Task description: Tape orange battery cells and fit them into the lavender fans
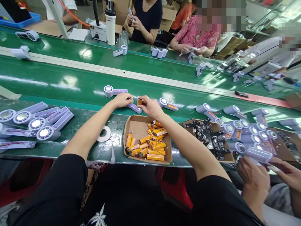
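Note:
Over the near edge of the belt, my right hand (150, 106) pinches a small orange battery (139, 102) between thumb and fingers. My left hand (121, 100) is closed beside it, fingertips together; what they hold, if anything, is too small to make out. Under and between the hands lies a lavender handle shell (135, 108), partly covered. A lavender handheld fan (108, 91) rests just beyond my left hand. Right of my right hand is another fan (163, 102) with an orange battery in its handle. Closer to me, a cardboard tray (131, 124) holds several orange batteries with wires.
Several fan bodies (45, 133) lie at left, near a roll of white tape (103, 134). A box of black parts (209, 135) and more fans (237, 125) stand at right, beside a co-worker's hands (255, 175). Across the belt (77, 78), other people handle parts.

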Tool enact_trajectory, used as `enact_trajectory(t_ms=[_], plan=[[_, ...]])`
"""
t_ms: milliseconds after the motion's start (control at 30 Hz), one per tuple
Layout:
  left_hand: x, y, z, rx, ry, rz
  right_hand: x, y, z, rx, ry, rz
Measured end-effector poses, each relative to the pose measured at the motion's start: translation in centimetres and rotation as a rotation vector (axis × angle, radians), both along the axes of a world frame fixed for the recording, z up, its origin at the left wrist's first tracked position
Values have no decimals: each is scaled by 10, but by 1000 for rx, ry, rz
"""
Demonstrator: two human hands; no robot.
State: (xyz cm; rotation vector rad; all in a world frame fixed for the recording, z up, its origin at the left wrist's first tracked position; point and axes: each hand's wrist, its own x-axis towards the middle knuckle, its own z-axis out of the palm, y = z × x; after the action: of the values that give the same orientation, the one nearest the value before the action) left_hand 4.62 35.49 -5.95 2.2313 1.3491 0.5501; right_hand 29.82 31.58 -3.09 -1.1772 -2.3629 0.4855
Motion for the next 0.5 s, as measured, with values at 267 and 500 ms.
enact_trajectory(t_ms=[267,500], plan=[[11,0,-1,-15,-23,6,3,0,13,-140,-199,24],[20,4,-3,-58,-65,23,7,4,20,-68,-405,27]])
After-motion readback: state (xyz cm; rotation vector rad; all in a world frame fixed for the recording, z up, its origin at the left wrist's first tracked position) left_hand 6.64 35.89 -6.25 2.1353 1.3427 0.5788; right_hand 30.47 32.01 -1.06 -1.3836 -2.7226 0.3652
